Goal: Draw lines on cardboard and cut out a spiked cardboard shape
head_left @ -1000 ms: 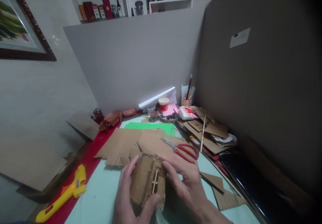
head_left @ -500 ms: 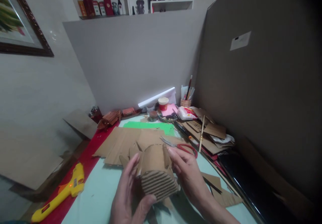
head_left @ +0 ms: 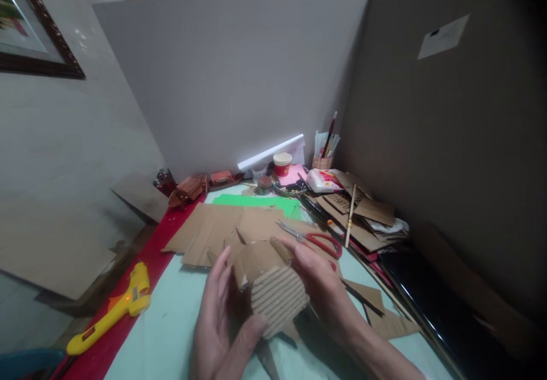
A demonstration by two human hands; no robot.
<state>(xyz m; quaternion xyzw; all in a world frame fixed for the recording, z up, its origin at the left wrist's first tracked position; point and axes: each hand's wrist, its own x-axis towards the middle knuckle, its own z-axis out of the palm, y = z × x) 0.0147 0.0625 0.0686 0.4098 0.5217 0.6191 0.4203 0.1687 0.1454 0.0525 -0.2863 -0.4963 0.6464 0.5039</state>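
Note:
Between my two hands is a small cardboard construction point(head_left: 277, 297) with a rounded top and a ridged, corrugated end facing me. My left hand point(head_left: 231, 317) grips its left side, the thumb pressed along the lower edge of the ridged face. On the far right side, my right hand point(head_left: 320, 283) holds it with the fingers partly hidden behind the cardboard. Just beyond lie red-handled scissors point(head_left: 316, 241), their blades apart, on flat cardboard sheets point(head_left: 209, 229). Cardboard offcuts point(head_left: 384, 317) lie to the right of my right hand.
A yellow hot glue gun point(head_left: 115, 309) rests on the red cloth point(head_left: 149, 272) at the left. Behind are green paper point(head_left: 256, 202), a paper cup point(head_left: 282, 164) and a pencil holder point(head_left: 322, 160). A wooden stick point(head_left: 350, 217) leans on stacked cardboard point(head_left: 376, 212) at the right.
The cardboard piece has tilted and turned, so its ridged end shows more fully. Both hands keep their hold. My view has dipped, and the table's things sit slightly higher.

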